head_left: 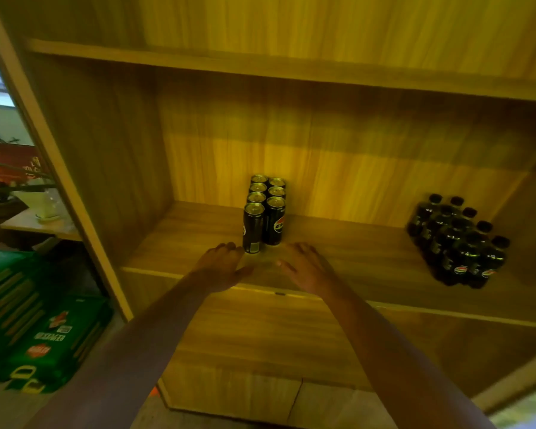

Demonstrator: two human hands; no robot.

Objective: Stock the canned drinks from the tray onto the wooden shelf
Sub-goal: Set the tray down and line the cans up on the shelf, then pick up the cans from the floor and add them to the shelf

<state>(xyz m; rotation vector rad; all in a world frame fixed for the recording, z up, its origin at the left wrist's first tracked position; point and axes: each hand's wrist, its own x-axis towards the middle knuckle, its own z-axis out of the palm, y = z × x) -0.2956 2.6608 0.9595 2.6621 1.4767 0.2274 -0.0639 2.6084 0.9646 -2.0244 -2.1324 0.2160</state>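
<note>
Several black cola cans (264, 212) stand upright in two rows running front to back on the wooden shelf (353, 252). My left hand (222, 264) hovers just in front of the left front can (253, 228), fingers spread and empty. My right hand (307, 267) is level with it, to the right of the front cans, also spread and empty. Neither hand touches a can. No tray is in view.
A pack of dark cola bottles (460, 243) stands at the right end of the same shelf. Another shelf board (260, 66) runs above. Green cartons (41, 332) lie on the floor at left, beside a small table with a white pot (42, 202).
</note>
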